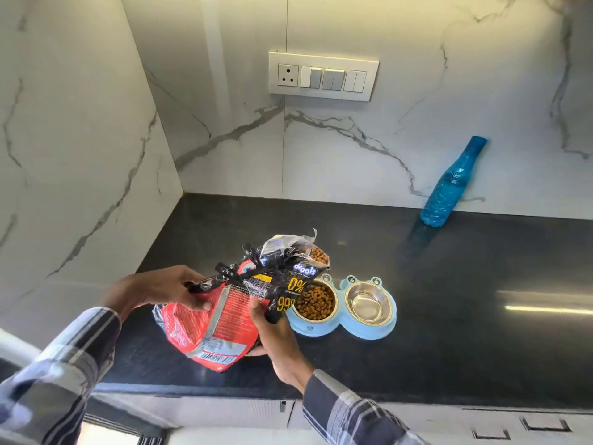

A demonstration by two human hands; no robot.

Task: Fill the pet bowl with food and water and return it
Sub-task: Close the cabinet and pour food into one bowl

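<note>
My left grip (160, 292) curls its fingers over the top side of the food bag (224, 316) and holds it. My right grip (272, 332) holds the bag from below, thumb pressed on the front. The bag is red and black, tipped with its open mouth up and to the right. I read "drools", "0%" and "99" on it. Brown bits (319, 255) show in the mouth. Just beside the bag the blue pet bowl (343, 329) sits on the dark desk (481, 316). Its left cup (315, 301) is full of brown food. Its right cup (369, 303) is shiny inside. A blue bottle (449, 187) stands well apart by the wall.
</note>
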